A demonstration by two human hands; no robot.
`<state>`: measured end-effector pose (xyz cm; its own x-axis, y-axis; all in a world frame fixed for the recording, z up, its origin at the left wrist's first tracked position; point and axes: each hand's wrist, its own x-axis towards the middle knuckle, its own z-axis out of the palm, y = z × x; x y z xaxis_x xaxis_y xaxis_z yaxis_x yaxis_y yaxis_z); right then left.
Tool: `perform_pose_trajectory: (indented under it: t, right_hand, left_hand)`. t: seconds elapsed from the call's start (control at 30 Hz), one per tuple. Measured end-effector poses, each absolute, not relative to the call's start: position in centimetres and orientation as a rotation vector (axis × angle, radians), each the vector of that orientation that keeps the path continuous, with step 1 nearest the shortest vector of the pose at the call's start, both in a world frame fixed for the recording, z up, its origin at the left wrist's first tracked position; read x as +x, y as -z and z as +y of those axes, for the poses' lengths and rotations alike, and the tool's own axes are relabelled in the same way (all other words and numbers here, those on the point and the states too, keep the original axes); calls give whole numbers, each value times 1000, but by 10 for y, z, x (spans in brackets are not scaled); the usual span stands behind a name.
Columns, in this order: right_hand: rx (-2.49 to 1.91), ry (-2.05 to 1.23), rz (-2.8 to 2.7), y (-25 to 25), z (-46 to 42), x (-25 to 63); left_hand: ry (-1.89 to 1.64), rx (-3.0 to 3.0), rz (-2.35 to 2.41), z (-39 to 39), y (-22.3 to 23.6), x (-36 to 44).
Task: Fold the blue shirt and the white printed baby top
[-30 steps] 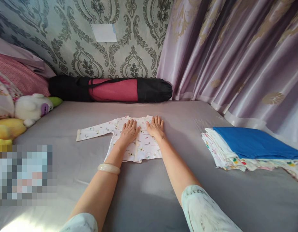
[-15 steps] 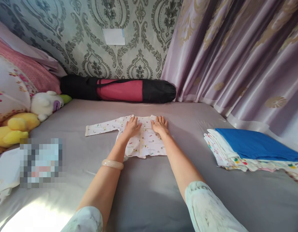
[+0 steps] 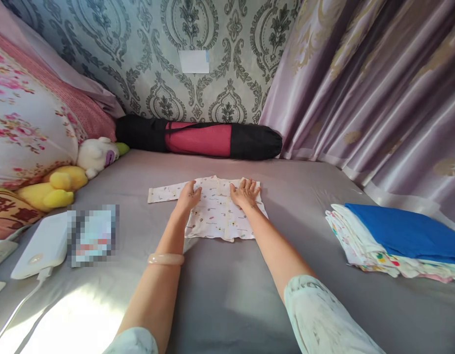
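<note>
A small white printed baby shirt [image 3: 216,216] lies flat on the grey bed sheet [image 3: 227,290], one long sleeve stretched out to the left. My left hand [image 3: 188,195] rests on the shirt near that sleeve's shoulder, fingers together and slightly curled. My right hand [image 3: 245,191] lies flat on the shirt's upper right part, fingers spread. A pale bangle [image 3: 166,258] circles my left wrist.
A stack of folded clothes topped by a blue cloth [image 3: 400,236] sits at the right. A black and red roll bag [image 3: 201,138] lies along the wall. Plush toys [image 3: 70,172], flowered pillows [image 3: 28,128] and a white power bank [image 3: 41,246] occupy the left. Purple curtains hang on the right.
The view has swung left, showing more pillows and the power bank. My left hand has slid left toward the sleeve's shoulder; my right hand stays flat on the shirt.
</note>
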<state>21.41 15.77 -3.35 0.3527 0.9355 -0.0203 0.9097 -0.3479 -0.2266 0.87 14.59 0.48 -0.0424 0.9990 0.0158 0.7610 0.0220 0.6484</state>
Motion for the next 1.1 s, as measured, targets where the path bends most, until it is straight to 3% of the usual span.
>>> perform_pose_trajectory:
  t: [0.37, 0.67, 1.1]
  right_hand:
    - [-2466, -244, -1707, 28, 160, 214]
    - [-1982, -254, -2211, 15, 144, 167]
    - [-1973, -303, -2271, 22, 147, 163]
  left_hand:
    - [-808, 1676, 1847, 151, -1, -6]
    - [-874, 1655, 1839, 151, 1, -10]
    - [-1011, 1537, 1886, 155, 5, -29]
